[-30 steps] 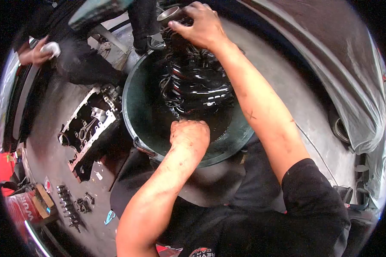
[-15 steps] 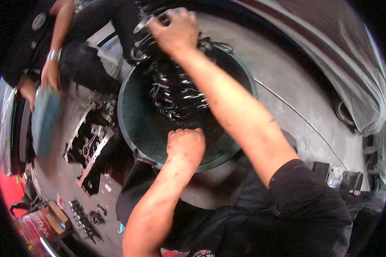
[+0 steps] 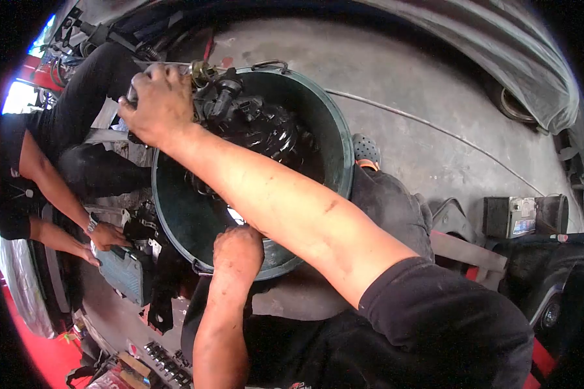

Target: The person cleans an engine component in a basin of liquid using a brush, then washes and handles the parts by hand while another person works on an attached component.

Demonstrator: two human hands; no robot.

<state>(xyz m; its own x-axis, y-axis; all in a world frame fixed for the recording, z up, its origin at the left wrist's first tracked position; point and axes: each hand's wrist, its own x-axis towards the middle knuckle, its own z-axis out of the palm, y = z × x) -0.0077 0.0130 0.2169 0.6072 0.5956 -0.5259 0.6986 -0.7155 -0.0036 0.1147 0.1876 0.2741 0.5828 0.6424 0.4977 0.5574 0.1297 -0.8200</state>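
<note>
A round dark green tub (image 3: 340, 123) stands in front of me, holding a glossy black mass of engine parts (image 3: 279, 133). My right hand (image 3: 161, 107) reaches across to the tub's far left rim, fingers curled over a dark engine part (image 3: 133, 97) that is mostly hidden. Beside those fingers are a brassy metal fitting (image 3: 201, 72) and a black cylindrical piece (image 3: 226, 94). My left hand (image 3: 239, 251) is closed in a fist inside the near side of the tub, under my right forearm. What it grips, if anything, is hidden; a bright white patch (image 3: 235, 216) shows just above it.
At left, a co-worker's hands (image 3: 110, 236) hold a blue-grey flat piece (image 3: 120, 272) over metal engine parts. A thin rod or hose (image 3: 428, 120) crosses the floor. A battery-like box (image 3: 509, 215) sits at right; plastic sheeting (image 3: 525, 58) hangs upper right.
The view has shifted, and the tub appears further left. My right hand has moved to the tub's left side. The co-worker's blue-grey piece has come down beside the metal parts.
</note>
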